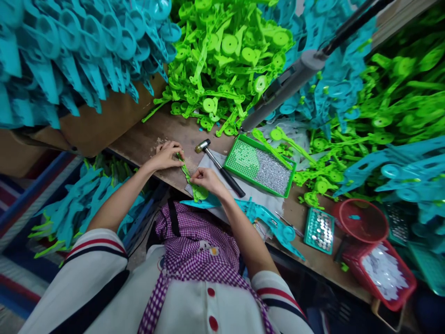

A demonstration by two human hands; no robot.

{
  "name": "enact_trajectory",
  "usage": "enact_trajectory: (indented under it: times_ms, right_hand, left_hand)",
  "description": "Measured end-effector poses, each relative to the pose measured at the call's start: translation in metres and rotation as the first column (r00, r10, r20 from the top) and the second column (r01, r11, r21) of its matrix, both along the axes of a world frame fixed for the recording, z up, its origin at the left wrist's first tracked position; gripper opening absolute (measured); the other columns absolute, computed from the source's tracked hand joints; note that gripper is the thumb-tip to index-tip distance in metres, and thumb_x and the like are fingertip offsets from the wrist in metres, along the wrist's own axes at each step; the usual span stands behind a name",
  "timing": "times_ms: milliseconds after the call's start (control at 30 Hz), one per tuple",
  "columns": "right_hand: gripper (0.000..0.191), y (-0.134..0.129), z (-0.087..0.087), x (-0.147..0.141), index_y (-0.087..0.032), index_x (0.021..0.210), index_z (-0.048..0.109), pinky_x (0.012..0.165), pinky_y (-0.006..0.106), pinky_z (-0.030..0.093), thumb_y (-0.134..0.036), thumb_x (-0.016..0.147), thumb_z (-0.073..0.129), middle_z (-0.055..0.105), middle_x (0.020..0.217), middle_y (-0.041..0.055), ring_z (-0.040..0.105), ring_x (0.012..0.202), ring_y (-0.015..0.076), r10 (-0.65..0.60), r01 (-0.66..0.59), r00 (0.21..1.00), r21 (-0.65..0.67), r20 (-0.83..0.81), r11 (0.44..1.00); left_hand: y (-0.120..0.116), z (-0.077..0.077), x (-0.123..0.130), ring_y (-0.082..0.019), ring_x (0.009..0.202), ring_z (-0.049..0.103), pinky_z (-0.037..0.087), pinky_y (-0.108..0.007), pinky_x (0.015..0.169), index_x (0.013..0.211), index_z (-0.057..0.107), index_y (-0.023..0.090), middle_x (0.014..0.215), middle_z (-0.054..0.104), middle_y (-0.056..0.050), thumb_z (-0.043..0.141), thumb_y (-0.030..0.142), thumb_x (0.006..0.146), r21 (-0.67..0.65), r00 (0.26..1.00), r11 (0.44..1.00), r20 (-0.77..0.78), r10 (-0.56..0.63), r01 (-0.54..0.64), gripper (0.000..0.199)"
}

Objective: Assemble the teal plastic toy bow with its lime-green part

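Pinching a green part (186, 172), left hand (167, 156) and right hand (207, 180) nearly closed

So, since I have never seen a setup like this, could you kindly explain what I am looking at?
Certainly. There is no machine here: two bare hands do the work. The single picture comes from a camera on the worker's head, looking down past the apron.

The left hand holds a slim green plastic part near its far end. The right hand has its fingertips at the same part; whether they also pinch something small, I cannot tell.

On the workbench lie a hammer, a green tray partly filled with small metal pieces, and a long blue part along the near edge.
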State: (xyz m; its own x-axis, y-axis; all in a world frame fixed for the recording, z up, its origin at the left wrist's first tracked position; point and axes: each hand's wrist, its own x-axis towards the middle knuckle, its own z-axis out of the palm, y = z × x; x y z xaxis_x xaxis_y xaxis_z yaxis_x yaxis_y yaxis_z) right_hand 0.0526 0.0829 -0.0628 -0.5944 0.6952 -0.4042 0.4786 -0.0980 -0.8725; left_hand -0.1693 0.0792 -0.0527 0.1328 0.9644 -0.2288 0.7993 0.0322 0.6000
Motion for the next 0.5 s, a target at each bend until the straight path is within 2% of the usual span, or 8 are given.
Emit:
enact_trajectory:
  times_ms: [167, 300, 400, 500]
  right_hand:
    - [0.011, 0.006, 0.009, -0.005, -0.014, 0.072, 0.063, 0.06, 0.021, 0.035, -0.023, 0.073, 0.069, 0.059, 0.063, -0.0046, 0.05, 0.06, 0.0085, 0.096, -0.105, 0.987, 0.068, 0.129, 0.992]
    - [0.009, 0.015, 0.02, -0.009, -0.015, 0.075, 0.065, 0.06, 0.02, 0.036, -0.023, 0.074, 0.07, 0.061, 0.064, -0.0044, 0.051, 0.061, 0.0086, 0.222, -0.249, 0.941, 0.081, 0.256, 0.965]
    - [0.01, 0.024, 0.03, -0.015, -0.016, 0.079, 0.068, 0.06, 0.02, 0.036, -0.025, 0.076, 0.07, 0.066, 0.07, -0.0018, 0.055, 0.064, 0.0099, 0.332, -0.378, 0.867, 0.054, 0.372, 0.924]
    - [0.012, 0.031, 0.04, -0.026, -0.017, 0.083, 0.071, 0.06, 0.022, 0.037, -0.027, 0.078, 0.068, 0.07, 0.076, 0.0015, 0.06, 0.07, 0.0132, 0.444, -0.53, 0.742, 0.034, 0.502, 0.848]
  left_hand:
    - [0.001, -0.002, 0.0, -0.027, 0.127, 0.04, 0.02, -0.047, 0.108, 0.088, 0.07, 0.028, 0.127, 0.055, 0.0, 0.072, 0.036, 0.075, -0.005, 1.0, 1.0, -0.001, -0.001, 0.001, 0.016]
    - [0.001, -0.001, 0.0, -0.027, 0.127, 0.04, 0.02, -0.046, 0.108, 0.089, 0.07, 0.028, 0.126, 0.055, 0.001, 0.072, 0.036, 0.074, 0.001, 1.0, 1.0, -0.009, 0.005, -0.005, 0.016]
    - [0.0, 0.0, 0.001, -0.027, 0.127, 0.039, 0.02, -0.046, 0.108, 0.088, 0.07, 0.028, 0.125, 0.055, 0.001, 0.072, 0.036, 0.075, 0.001, 1.0, 1.0, -0.007, 0.001, -0.001, 0.016]
    - [0.0, 0.001, 0.001, -0.027, 0.128, 0.039, 0.02, -0.046, 0.107, 0.088, 0.07, 0.028, 0.125, 0.055, 0.0, 0.072, 0.036, 0.075, -0.001, 1.0, 1.0, -0.008, 0.002, -0.002, 0.016]
